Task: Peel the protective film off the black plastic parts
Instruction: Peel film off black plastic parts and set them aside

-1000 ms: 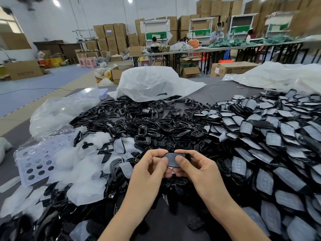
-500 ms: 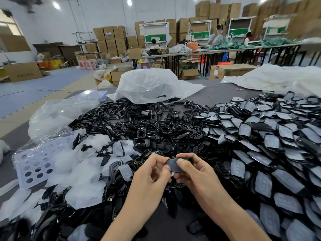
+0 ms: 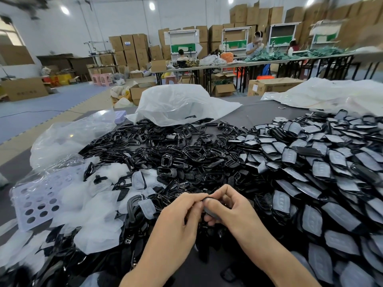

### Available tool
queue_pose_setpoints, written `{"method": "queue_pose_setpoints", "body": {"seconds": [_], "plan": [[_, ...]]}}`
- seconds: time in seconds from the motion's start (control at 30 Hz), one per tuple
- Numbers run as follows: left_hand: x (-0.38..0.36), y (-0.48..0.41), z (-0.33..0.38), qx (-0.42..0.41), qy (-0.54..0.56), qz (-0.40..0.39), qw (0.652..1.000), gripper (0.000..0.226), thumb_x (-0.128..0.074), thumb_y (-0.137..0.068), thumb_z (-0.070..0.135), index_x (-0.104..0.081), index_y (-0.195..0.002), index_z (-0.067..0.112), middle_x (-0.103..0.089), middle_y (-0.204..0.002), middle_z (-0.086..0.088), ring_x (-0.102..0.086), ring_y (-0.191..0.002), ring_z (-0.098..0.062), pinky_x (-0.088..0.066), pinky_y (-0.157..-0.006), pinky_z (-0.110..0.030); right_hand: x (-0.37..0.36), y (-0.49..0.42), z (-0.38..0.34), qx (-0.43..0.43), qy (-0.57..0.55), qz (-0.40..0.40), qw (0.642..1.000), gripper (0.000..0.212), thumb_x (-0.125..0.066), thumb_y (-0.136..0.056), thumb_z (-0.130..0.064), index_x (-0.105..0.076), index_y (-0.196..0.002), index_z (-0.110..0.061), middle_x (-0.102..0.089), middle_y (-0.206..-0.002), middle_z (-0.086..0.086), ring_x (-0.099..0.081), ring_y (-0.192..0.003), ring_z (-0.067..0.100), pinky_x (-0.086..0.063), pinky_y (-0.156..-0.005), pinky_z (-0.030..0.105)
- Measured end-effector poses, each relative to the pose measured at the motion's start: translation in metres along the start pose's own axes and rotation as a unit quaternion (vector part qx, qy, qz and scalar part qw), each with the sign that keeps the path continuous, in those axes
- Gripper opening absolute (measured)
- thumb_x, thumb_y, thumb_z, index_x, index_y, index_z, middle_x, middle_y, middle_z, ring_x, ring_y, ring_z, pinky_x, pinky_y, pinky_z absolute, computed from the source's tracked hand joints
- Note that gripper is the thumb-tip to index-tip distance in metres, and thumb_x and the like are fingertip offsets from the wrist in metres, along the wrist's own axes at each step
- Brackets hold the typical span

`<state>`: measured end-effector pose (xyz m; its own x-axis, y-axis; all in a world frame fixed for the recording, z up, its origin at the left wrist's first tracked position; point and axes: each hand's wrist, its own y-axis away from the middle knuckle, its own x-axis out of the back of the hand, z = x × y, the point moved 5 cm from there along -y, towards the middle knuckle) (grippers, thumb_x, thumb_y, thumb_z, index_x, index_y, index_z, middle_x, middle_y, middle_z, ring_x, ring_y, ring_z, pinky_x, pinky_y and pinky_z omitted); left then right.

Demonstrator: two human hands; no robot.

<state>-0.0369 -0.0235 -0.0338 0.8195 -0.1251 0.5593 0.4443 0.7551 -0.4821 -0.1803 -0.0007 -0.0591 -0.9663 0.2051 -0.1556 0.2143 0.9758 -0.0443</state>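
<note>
Over the near middle of the bench (image 3: 259,112), the right hand (image 3: 234,212) grips one black part (image 3: 210,212), apparently steadying it while the left hand (image 3: 178,216) pinches its top edge, likely lifting film; film-covered parts (image 3: 310,172) lie piled right.

The hall is bright and evenly lit by round ceiling lamps (image 3: 152,6), which flare into white blobs. A window (image 3: 9,35) at the upper left is washed out. Glossy black parts (image 3: 192,156) heaped on the tabletop (image 3: 259,114) carry small white glints, and the clear plastic bag (image 3: 176,102) shines. Shadows are soft and faint. The left hand (image 3: 178,216), the right hand (image 3: 234,212) and the black part (image 3: 209,212) pinched between them look slightly soft. Straight lines bow toward the edges, and the cardboard boxes (image 3: 364,23) at the upper right are smeared.
</note>
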Motion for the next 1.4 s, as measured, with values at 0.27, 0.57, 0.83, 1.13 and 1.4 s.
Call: {"method": "queue_pose_setpoints", "body": {"seconds": [0.27,0.57,0.83,1.13,1.4], "plan": [[-0.004,0.006,0.023,-0.119,-0.158,-0.042,0.979,0.028,-0.045,-0.099,0.025,-0.059,-0.122,0.034,-0.06,-0.097,0.019,-0.059,-0.07,-0.003,-0.05,-0.058,-0.026,0.01,-0.004,-0.001,0.009,-0.08,0.069,0.994,0.025,-0.062,-0.094,-0.003,-0.052,-0.074,-0.014,-0.054,-0.056,0.002,-0.052,-0.052,0.013,-0.05,-0.056,0.024],[-0.01,0.012,0.027,-0.098,-0.082,-0.004,0.992,0.029,-0.049,-0.093,0.026,-0.065,-0.115,0.038,-0.065,-0.079,0.022,-0.047,-0.052,0.005,-0.036,-0.054,-0.006,0.016,-0.009,-0.002,-0.015,-0.16,0.079,0.984,0.028,-0.064,-0.091,-0.002,-0.05,-0.071,-0.017,-0.059,-0.068,0.008,-0.062,-0.056,0.019,-0.052,-0.051,0.025],[0.0,0.006,-0.005,0.052,0.041,0.086,0.994,0.019,-0.048,-0.098,0.036,-0.058,-0.108,0.048,-0.062,-0.067,0.002,-0.048,-0.047,-0.015,-0.039,-0.044,-0.028,0.012,-0.004,-0.005,-0.012,-0.15,0.057,0.987,0.025,-0.065,-0.092,-0.004,-0.049,-0.075,-0.013,-0.066,-0.073,0.008,-0.069,-0.061,0.023,-0.055,-0.055,0.026],[-0.002,-0.001,-0.013,0.146,0.16,0.058,0.975,0.015,-0.061,-0.096,0.016,-0.068,-0.091,0.029,-0.068,-0.071,0.003,-0.059,-0.059,-0.005,-0.046,-0.056,-0.016,-0.005,0.002,-0.004,0.039,-0.003,-0.039,0.998,0.018,-0.07,-0.095,-0.016,-0.065,-0.079,-0.025,-0.075,-0.083,0.003,-0.072,-0.069,0.018,-0.061,-0.066,0.03],[-0.001,-0.002,-0.021,0.162,0.147,0.065,0.974,0.013,-0.063,-0.095,0.016,-0.067,-0.089,0.027,-0.064,-0.074,-0.007,-0.055,-0.063,-0.009,-0.047,-0.063,-0.024,0.007,0.004,-0.011,0.168,0.333,-0.018,0.928,0.024,-0.073,-0.087,-0.042,-0.06,-0.106,-0.048,-0.061,-0.098,-0.036,-0.059,-0.086,-0.006,-0.042,-0.074,0.007]]}}
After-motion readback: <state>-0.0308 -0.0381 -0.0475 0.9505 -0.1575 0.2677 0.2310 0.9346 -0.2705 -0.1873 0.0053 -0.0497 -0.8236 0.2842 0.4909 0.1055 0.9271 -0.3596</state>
